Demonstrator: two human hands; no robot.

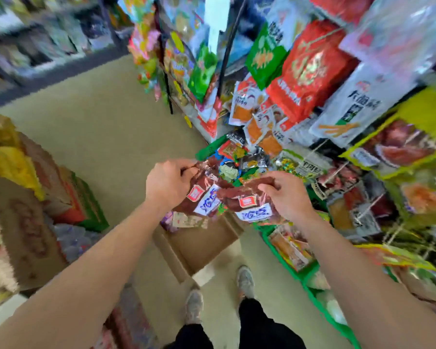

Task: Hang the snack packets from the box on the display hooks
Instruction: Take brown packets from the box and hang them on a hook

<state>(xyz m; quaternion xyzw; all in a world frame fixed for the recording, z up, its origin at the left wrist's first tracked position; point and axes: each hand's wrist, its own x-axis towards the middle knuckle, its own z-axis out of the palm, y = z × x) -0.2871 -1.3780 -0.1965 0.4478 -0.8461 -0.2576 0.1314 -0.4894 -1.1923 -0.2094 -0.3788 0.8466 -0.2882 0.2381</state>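
Left hand (166,182) pinches the top edge of the first snack packet (202,197); right hand (288,195) grips the second snack packet (248,206). Both are held above the cardboard box (202,244). Each: glossy film, dark red-brown contents, small red-and-white square label, white panel with blue script.
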